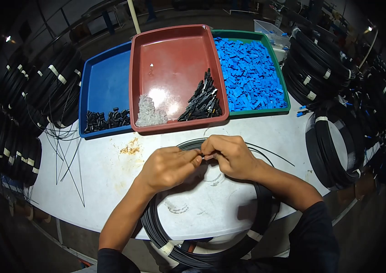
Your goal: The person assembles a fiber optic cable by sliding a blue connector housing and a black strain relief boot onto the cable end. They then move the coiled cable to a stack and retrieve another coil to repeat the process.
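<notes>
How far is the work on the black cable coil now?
Done: cannot tell. In hand: left hand and right hand pinch the end of the black cable coil together. Left: many black coils and a green tray of blue plastic pieces wait.

Under the hands (202, 159) the counter (111, 177) looks a matt white, scuffed and stained yellowish to their left. The cable coil (266, 214) around them is smooth black plastic with a faint sheen, bound with pale tape. Beyond the hands, the red tray (175, 59) is glossy plastic catching glare; the blue pieces (252, 73) look matt plastic.
</notes>
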Available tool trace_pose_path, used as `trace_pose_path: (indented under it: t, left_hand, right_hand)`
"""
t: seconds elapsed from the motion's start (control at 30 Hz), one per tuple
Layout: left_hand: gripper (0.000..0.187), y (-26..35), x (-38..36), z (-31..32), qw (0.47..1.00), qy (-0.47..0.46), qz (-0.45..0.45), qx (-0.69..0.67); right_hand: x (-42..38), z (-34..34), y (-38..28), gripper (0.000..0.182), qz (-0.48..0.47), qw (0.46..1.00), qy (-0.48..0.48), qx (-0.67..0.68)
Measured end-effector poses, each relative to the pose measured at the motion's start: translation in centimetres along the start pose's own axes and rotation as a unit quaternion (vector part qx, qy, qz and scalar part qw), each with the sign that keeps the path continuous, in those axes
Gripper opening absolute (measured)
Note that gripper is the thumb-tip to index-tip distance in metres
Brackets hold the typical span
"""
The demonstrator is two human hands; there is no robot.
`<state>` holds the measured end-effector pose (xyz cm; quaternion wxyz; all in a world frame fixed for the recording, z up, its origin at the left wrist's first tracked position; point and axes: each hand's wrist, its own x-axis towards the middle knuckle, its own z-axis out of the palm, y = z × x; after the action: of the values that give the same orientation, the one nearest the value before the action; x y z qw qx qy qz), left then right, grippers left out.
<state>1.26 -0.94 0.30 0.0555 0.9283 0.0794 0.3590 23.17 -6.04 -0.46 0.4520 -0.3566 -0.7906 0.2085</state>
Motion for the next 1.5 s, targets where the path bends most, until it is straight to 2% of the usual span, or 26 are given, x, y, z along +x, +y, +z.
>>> trace_pose_path:
  t: [0.07, 0.13, 0.2, 0.27, 0.3, 0.37, 0.4, 0.47, 0.5, 0.63, 0.7, 0.73, 0.8, 0.83, 0.87, 0.9, 0.93, 0.97, 1.1, 1.17, 1.2, 1.27, 1.3, 1.33, 1.43, 1.5]
  left_hand:
    - [0.012, -0.2, 0.3, 0.0, 0.974, 0.027, 0.161, 0.156]
    - [0.017, -0.4, 0.2, 0.0, 0.971, 0.035, 0.164, 0.169]
    - [0.016, -0.7, 0.3, -0.2, 0.983, 0.035, 0.13, 0.129]
    - [0.018, -0.4, 0.2, -0.4, 0.989, 0.038, 0.102, 0.103]
    - [0.018, -0.1, 0.1, -0.3, 0.998, 0.043, 0.031, 0.04]
    - [0.015, 0.3, 0.1, -0.1, 0.988, 0.075, -0.105, -0.082]
    - [0.015, 0.5, 0.2, -0.1, 0.988, 0.075, -0.106, -0.082]
    - [0.012, 0.7, 0.2, -0.1, 0.912, 0.066, -0.298, -0.275]
    - [0.013, 0.7, 0.1, 0.1, 0.873, 0.073, -0.328, -0.353]
    - [0.012, 0.7, 0.1, 0.2, 0.838, 0.054, -0.355, -0.412]
    - [0.009, 0.4, -0.1, 0.7, 0.947, 0.074, -0.21, -0.233]
    - [0.009, 0.5, 0.0, 0.5, 0.947, 0.073, -0.209, -0.234]
    - [0.009, 0.9, 0.4, -0.2, 0.993, 0.034, -0.085, -0.069]
    - [0.007, 1.0, 0.8, -0.1, 0.997, 0.054, -0.034, -0.03]
    - [0.007, 0.8, 0.9, -0.1, 0.998, 0.053, -0.034, -0.032]
    - [0.006, 0.5, 0.9, 0.0, 0.997, 0.055, 0.041, 0.036]
    - [0.005, 0.3, 0.8, 0.0, 0.986, 0.057, 0.115, 0.105]
    - [0.013, 0.2, 0.6, -0.1, 0.98, 0.043, 0.144, 0.129]
    - [0.013, -0.1, 0.5, -0.3, 0.982, 0.039, 0.133, 0.125]
    - [0.012, -0.1, 0.0, -0.1, 0.998, 0.038, -0.038, -0.018]
    - [0.012, 0.1, 0.0, 0.0, 0.998, 0.039, -0.039, -0.018]
    - [0.012, 0.6, 0.2, 0.2, 0.947, 0.091, -0.223, -0.212]
    - [0.009, 0.8, 0.4, -0.1, 0.917, 0.08, -0.28, -0.273]
    - [0.009, 0.7, 0.3, 0.0, 0.917, 0.08, -0.28, -0.273]
    - [0.01, 0.6, 0.0, 0.4, 0.864, 0.092, -0.32, -0.377]
    - [0.01, 0.7, 0.1, 0.5, 0.943, 0.096, -0.212, -0.237]
  right_hand:
    - [0.3, -0.2, 0.2, 0.013, 0.015, 1.0, -0.003, 0.017]
    - [0.6, -0.4, 0.1, 0.012, 0.057, 0.997, -0.009, 0.056]
    - [0.6, -0.2, 0.2, 0.011, 0.042, 0.998, -0.014, 0.044]
    - [0.4, 0.1, 0.3, 0.014, -0.028, 1.0, 0.007, -0.01]
    - [0.4, 0.2, 0.4, 0.014, -0.028, 1.0, 0.007, -0.01]
    - [0.5, 0.2, 0.5, 0.018, -0.158, 0.979, 0.046, -0.124]
    - [0.5, 0.1, 0.5, 0.018, -0.157, 0.979, 0.045, -0.124]
    - [0.6, -0.3, 0.3, 0.021, -0.206, 0.96, 0.041, -0.187]
    - [0.6, -0.4, 0.1, 0.021, -0.206, 0.96, 0.041, -0.188]
    - [0.4, -0.4, -0.2, 0.022, -0.23, 0.951, 0.039, -0.202]
    - [0.3, -0.3, -0.2, 0.022, -0.221, 0.955, 0.035, -0.193]
    - [0.2, -0.3, -0.2, 0.021, -0.202, 0.963, 0.034, -0.176]
    - [0.1, -0.2, -0.1, 0.02, -0.182, 0.97, 0.035, -0.16]
    - [0.1, -0.2, -0.1, 0.021, -0.155, 0.979, 0.029, -0.127]
    - [0.0, -0.2, -0.1, 0.021, -0.127, 0.987, 0.023, -0.092]
    - [0.0, -0.2, 0.0, 0.021, -0.126, 0.987, 0.024, -0.092]
    - [0.0, -0.2, 0.3, 0.022, -0.07, 0.997, 0.011, -0.033]
    - [0.1, -0.1, 0.5, 0.022, -0.015, 1.0, -0.002, 0.025]
    - [0.3, 0.2, 0.7, 0.016, -0.022, 1.0, 0.002, 0.007]
    - [0.5, 0.1, 0.7, 0.012, -0.194, 0.961, 0.022, -0.194]
    - [0.6, -0.1, 0.4, 0.012, -0.195, 0.961, 0.021, -0.194]
    - [0.7, -0.4, -0.4, 0.015, -0.256, 0.934, 0.044, -0.246]
    - [0.8, -0.3, -0.3, 0.017, -0.284, 0.925, 0.057, -0.246]
    - [0.8, -0.3, -0.3, 0.017, -0.285, 0.925, 0.058, -0.246]
    - [0.7, -0.4, -0.4, 0.017, -0.303, 0.918, 0.06, -0.25]
    - [0.7, -0.4, -0.6, 0.015, -0.277, 0.931, 0.05, -0.234]
